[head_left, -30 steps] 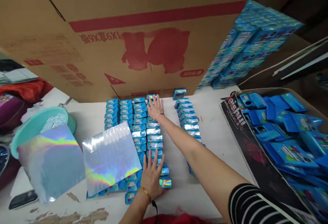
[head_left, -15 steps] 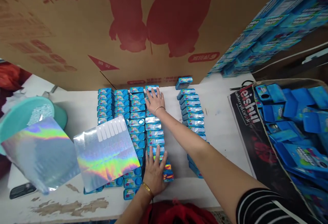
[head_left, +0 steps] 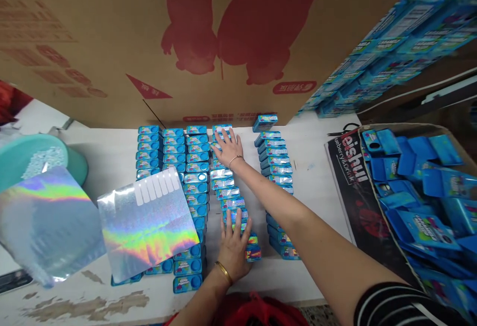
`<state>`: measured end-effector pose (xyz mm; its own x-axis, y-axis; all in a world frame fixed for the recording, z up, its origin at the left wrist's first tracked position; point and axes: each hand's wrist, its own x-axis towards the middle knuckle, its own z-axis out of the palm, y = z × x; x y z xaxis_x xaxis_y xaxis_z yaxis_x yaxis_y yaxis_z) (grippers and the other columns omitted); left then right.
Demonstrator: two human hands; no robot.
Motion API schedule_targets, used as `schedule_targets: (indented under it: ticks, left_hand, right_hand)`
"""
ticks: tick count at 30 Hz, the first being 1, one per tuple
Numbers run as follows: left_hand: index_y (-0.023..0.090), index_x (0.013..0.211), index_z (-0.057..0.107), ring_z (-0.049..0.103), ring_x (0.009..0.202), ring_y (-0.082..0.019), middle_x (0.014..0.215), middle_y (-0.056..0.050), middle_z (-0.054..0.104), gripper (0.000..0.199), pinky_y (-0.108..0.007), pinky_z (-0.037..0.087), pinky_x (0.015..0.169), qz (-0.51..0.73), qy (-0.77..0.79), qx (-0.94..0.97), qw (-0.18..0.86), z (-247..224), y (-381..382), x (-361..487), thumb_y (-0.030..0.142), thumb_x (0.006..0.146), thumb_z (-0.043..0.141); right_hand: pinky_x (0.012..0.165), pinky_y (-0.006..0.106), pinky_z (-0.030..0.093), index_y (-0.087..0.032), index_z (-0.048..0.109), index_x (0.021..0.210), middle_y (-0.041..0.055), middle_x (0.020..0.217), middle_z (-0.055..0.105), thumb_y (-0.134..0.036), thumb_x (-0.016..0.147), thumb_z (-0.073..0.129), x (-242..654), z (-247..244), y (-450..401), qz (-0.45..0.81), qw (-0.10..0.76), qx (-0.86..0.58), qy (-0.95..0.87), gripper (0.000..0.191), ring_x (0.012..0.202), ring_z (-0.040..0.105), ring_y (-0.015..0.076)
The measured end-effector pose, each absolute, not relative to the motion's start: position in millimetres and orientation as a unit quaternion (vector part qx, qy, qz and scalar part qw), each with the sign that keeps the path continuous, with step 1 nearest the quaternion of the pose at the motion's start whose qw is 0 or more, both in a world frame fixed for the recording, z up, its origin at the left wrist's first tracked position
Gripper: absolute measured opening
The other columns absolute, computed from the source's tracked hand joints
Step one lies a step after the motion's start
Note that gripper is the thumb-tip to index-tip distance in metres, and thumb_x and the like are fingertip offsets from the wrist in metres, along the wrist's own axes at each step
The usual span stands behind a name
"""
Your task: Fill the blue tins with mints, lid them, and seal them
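Observation:
Small blue boxes stand in long rows on the white table (head_left: 313, 226). My right hand (head_left: 228, 148) lies with fingers spread over the upper part of the fourth row (head_left: 222, 183). Lower down on that row rests my left hand (head_left: 234, 249), a gold bangle at its wrist, its fingers apart on the boxes. The lower half of this row bends to the right, away from the third row (head_left: 196, 188). Another row (head_left: 276, 160) stands to the right, partly behind my right forearm. Two shiny holographic sheets, one (head_left: 149, 221) over the left rows, lie at the left.
A large cardboard carton (head_left: 122, 42) stands along the back. At the right, an open box (head_left: 345, 182) holds several blue cartons, with more stacked blue boxes (head_left: 387, 47) behind. A teal tub (head_left: 76, 162) with small white pieces stands at the left.
The lower part of the fourth row has shifted right under my left hand, opening a gap beside the third row. The camera view has moved slightly.

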<state>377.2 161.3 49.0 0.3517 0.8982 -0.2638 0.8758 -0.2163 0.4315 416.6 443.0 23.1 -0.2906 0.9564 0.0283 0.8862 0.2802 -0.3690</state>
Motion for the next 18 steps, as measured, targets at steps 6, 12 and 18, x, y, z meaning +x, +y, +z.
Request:
schedule_targets:
  ticks: [6,12,18]
  left_hand:
    - [0.021,0.15,0.015,0.009,0.144,-0.04,0.157,-0.017,0.015,0.101,-0.066,0.01,0.111,0.206,0.605,0.703,0.311,63,174,367,0.062,0.072,0.063]
    - [0.017,0.144,0.031,0.032,0.139,-0.026,0.147,-0.016,0.036,0.066,-0.046,0.028,0.114,0.403,0.733,0.425,0.346,41,247,354,0.051,0.089,0.046]
    - [0.021,0.15,0.014,0.013,0.146,-0.023,0.159,-0.008,0.014,0.088,-0.04,0.016,0.119,0.409,0.699,0.393,0.436,28,277,347,0.059,0.082,0.054]
  right_hand:
    - [0.115,0.053,0.005,-0.022,0.031,0.148,0.0076,0.16,0.012,-0.052,0.095,0.034,416,24,439,0.135,0.123,-0.561,-0.807,0.061,0.146,0.003,0.0288]
    - [0.116,0.051,0.006,-0.02,0.034,0.147,0.0112,0.156,0.023,-0.057,0.093,0.035,418,24,423,0.146,0.119,-0.533,-0.825,0.065,0.146,0.009,0.0284]
    - [0.116,0.05,0.01,-0.019,0.036,0.146,0.0118,0.154,0.029,-0.057,0.092,0.036,422,30,426,0.159,0.114,-0.525,-0.828,0.066,0.145,0.013,0.0293]
